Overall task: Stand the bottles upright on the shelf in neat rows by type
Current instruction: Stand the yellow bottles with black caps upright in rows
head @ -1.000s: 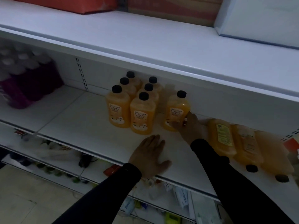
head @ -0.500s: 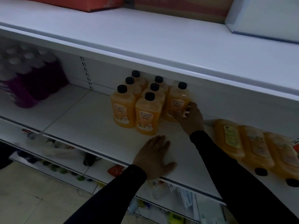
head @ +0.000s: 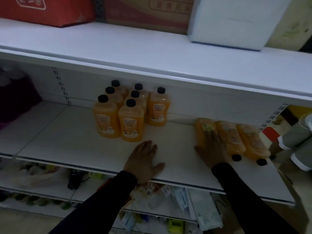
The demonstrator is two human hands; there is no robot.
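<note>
The right hand lies spread, palm down, over the nearest of three lying bottles; its fingers rest on that leftmost lying bottle but are not curled round it, so the hold is open and nothing is lifted. Just beside it, at about 3 o'clock, lie the middle lying bottle and the outer lying bottle, their black caps toward the front edge of the shelf.

The left hand rests flat and open on the bare shelf near its front edge, holding nothing.

From the right hand, the upright bottles stand at about 10 o'clock: seven of them, two rows of three and a single bottle starting a third row.

By my reading the task is over halfway: seven up, three left. The third row has room in front of its lone bottle, which looks like the place for the one under the right hand.
</note>
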